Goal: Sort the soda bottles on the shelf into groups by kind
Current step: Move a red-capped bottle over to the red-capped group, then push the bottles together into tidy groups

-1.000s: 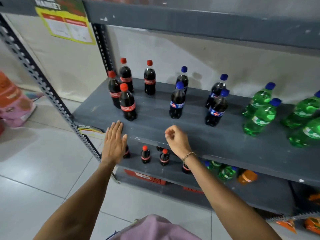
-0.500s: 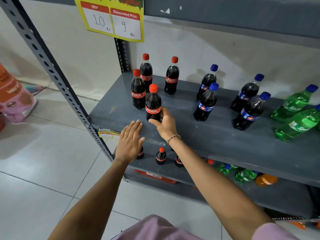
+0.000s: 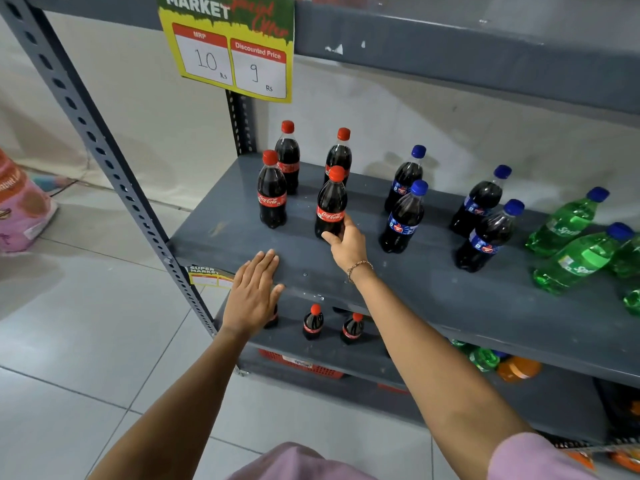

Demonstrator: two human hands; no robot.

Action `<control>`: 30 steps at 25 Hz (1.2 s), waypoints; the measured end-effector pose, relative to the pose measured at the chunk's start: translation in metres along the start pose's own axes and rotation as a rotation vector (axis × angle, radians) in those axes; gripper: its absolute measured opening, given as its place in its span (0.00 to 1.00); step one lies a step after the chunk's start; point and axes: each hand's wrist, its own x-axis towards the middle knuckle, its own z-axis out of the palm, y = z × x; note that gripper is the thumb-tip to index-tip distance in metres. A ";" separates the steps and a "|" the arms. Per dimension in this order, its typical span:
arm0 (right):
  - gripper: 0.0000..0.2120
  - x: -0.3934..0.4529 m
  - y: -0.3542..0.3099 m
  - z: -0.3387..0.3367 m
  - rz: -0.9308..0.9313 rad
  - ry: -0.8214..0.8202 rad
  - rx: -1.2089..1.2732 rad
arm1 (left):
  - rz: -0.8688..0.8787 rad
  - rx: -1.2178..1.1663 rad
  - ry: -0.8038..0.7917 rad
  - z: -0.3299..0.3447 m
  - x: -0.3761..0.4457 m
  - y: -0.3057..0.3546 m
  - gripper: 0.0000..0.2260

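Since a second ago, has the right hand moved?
Yes. The right hand went forward from the shelf's front edge and leftward, and now grips the front Coca-Cola bottle.

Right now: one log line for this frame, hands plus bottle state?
right hand: gripping front red-cap cola bottle, upright | left hand: flat on shelf edge | colas left, blue-cap bottles middle, green bottles right

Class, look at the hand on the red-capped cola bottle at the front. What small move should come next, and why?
Probably slide that cola bottle back and left, beside the other three red-capped bottles. The right hand already grips its base, it stands nearest the blue-capped bottles, and a small gap still splits it from its own kind. The left hand only rests on the shelf edge.
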 end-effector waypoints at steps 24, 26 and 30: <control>0.32 0.007 0.002 -0.002 -0.010 -0.024 0.145 | -0.644 -0.702 0.006 -0.031 0.128 0.000 0.32; 0.34 0.001 0.004 -0.008 0.001 -0.058 0.141 | -0.670 -0.748 0.084 -0.030 0.122 0.002 0.35; 0.17 -0.037 0.035 -0.029 0.147 0.274 0.299 | -0.783 -0.795 0.235 -0.027 0.099 0.033 0.17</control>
